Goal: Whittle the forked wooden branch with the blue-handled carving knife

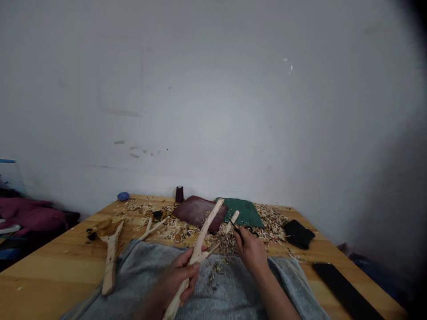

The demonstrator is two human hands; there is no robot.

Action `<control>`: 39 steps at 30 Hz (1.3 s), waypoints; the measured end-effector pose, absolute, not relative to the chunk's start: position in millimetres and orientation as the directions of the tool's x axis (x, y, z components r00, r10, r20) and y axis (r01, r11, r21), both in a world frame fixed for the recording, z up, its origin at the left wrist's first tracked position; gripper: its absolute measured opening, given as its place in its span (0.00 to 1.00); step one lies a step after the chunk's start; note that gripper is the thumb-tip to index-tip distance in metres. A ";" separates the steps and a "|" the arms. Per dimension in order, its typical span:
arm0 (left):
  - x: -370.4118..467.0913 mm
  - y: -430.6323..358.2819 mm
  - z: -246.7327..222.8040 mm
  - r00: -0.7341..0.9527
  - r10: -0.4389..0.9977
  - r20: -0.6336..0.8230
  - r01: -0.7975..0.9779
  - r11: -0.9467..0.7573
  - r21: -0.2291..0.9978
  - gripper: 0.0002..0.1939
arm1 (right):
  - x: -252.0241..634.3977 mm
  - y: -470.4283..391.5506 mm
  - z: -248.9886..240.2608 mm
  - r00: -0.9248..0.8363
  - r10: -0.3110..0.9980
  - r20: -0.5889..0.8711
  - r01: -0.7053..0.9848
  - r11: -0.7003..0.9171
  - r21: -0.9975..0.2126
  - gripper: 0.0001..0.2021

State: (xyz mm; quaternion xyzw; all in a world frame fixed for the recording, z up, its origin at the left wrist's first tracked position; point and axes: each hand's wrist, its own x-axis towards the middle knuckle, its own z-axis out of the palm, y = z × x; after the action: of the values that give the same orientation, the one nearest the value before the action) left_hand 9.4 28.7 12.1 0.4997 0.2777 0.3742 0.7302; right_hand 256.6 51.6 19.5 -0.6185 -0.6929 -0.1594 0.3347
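My left hand (187,272) is wrapped round the stem of a peeled, forked branch (204,231), just below its fork. One long prong points up and away from me. A shorter pale wooden end (232,221) shows to its right; I cannot tell how it joins. My right hand (251,250) is closed round a thin dark tool (236,227), held close to that pale end. The hand hides most of the tool, so its exact kind is unclear. A grey cloth (230,289) speckled with shavings lies beneath both hands.
Wood shavings (273,222) cover the back of the table (40,275). Maroon (196,211) and green sheets (247,211) lie among them. Left are two forked sticks (110,258); behind stands a thread spool (179,194). Right lie a black cloth piece (298,234) and a dark flat slab (343,289).
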 end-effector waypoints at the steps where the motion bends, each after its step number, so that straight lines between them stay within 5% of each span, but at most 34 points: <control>1: 9.0 28.9 12.2 0.569 0.822 -0.035 -0.284 0.236 0.929 0.32 | 253.9 50.8 19.4 -0.029 0.763 0.646 0.964 0.193 -0.185 0.17; 20: 2.5 34.5 8.7 0.634 0.773 0.005 -0.423 0.342 0.839 0.23 | 237.6 43.4 20.6 -0.073 0.786 0.614 0.962 0.218 -0.164 0.16; 26: 3.6 33.1 10.5 0.658 0.753 -0.008 -0.393 0.353 0.849 0.22 | 255.0 48.1 22.6 0.010 0.752 0.659 0.950 0.198 -0.240 0.16; 39: 8.0 29.0 14.6 0.473 0.881 -0.010 -0.193 0.115 0.974 0.33 | 238.8 43.9 22.8 0.007 0.859 0.513 0.967 0.125 -0.222 0.14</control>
State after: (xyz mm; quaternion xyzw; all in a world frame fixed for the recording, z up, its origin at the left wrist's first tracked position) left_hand 8.0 29.0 14.6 0.5322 0.3232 0.3990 0.6732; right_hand 238.8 43.9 22.8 -0.6540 -0.6978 -0.0985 0.2750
